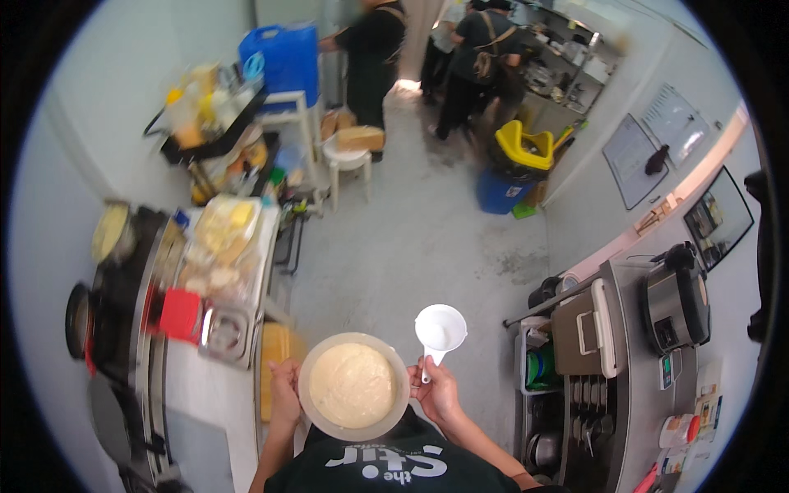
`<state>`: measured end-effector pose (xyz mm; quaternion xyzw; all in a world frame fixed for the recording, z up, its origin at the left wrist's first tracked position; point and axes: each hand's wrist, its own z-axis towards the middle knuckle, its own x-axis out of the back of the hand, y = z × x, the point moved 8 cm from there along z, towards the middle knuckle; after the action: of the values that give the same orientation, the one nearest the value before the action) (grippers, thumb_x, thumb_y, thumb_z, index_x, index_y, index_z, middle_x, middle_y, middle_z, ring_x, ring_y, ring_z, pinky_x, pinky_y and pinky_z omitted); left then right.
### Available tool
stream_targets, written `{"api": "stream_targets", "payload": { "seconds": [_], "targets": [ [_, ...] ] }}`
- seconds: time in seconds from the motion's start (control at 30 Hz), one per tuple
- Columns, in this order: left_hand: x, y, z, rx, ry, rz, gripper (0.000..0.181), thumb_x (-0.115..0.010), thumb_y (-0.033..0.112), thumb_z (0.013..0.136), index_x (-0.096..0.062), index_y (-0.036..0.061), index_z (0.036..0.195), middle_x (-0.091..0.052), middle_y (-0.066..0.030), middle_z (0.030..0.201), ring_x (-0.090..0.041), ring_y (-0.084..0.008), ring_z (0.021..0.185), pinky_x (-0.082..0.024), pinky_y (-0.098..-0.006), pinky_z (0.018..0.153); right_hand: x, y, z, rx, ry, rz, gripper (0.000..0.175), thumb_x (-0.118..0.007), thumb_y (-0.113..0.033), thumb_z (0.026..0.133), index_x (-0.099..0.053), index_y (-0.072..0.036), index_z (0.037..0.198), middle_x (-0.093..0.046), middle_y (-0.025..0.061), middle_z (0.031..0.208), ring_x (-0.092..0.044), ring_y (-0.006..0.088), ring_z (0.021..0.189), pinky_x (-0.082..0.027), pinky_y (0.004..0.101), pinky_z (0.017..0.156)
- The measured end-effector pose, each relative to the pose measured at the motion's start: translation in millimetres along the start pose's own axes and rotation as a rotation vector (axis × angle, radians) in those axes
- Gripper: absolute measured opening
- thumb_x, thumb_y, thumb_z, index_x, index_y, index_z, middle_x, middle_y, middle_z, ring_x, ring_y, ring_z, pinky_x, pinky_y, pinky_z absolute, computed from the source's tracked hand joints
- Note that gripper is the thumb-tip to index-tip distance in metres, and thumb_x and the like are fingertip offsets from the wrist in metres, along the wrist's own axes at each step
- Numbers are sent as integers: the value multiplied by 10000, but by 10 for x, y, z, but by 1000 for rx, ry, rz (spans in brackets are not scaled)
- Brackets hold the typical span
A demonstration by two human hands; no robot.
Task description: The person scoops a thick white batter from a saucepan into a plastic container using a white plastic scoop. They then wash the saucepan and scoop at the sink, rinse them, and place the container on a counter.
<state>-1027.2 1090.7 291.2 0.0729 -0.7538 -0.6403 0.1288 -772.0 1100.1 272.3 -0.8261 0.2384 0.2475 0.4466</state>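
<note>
A round, translucent plastic tub point(354, 434) is held in front of my torso, with a thick, pale cream-coloured mixture point(352, 385) in it. My left hand point(286, 389) grips the tub's left side. On the opposite side, the fingers of my right hand point(439, 392) press against the tub. That same hand also pinches the handle of a white plastic measuring cup point(441, 330), which points away from me, with its bowl facing up. Nothing but white shows inside the cup.
On the left, a counter point(212, 388) carries a steel pan point(225, 333), a red container point(180, 314) and bagged food point(225, 234). A steel table point(622, 407) with a multicooker point(675, 305) stands right. Ahead are a blue bin point(502, 188), a stool point(347, 157) and several people point(481, 52).
</note>
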Motion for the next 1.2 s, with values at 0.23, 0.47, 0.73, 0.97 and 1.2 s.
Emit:
{"api": "stream_targets", "payload": {
  "seconds": [0.23, 0.47, 0.73, 0.97, 1.2],
  "targets": [
    [-908, 136, 1464, -1, -99, -210, 633, -119, 610, 884, -438, 111, 662, -391, 53, 510, -347, -50, 436, -256, -193, 400, 144, -895, 1170, 95, -50, 51, 244, -337, -294, 944, -428, -78, 874, -563, 116, 765, -555, 190, 608, -467, 317, 488],
    [-1942, 331, 3071, 129, -299, -111, 637, -151, 596, 890, -454, 99, 633, -412, 26, 483, -381, -71, 370, -304, -227, 332, 444, -1761, 2402, 139, 178, 130, 203, -368, -266, 937, -439, -80, 898, -542, 89, 747, -545, 184, 627, -472, 340, 526],
    [-3265, 1212, 4560, 67, -481, -30, 556, -246, 503, 926, -489, 73, 670, -448, -5, 503, -416, -91, 366, -341, -232, 333, 609, -3104, 3403, 267, 264, 299, 231, -379, -304, 929, -455, -90, 889, -571, 123, 788, -572, 219, 657, -500, 358, 553],
    [-4683, 1423, 5882, 73, -553, -79, 536, -283, 492, 925, -519, 60, 710, -471, -8, 534, -427, -92, 388, -346, -233, 354, 978, -4494, 4596, 303, 158, 247, 249, -342, -286, 937, -448, -67, 882, -565, 143, 762, -568, 242, 640, -493, 388, 514],
    [-5586, 1901, 7146, -36, -382, -111, 534, -337, 522, 904, -538, 57, 735, -486, -17, 626, -447, -102, 544, -353, -256, 443, 916, -5967, 5621, 332, 47, 172, 243, -367, -287, 932, -451, -73, 857, -572, 147, 802, -563, 233, 694, -492, 383, 563]
  ]
}}
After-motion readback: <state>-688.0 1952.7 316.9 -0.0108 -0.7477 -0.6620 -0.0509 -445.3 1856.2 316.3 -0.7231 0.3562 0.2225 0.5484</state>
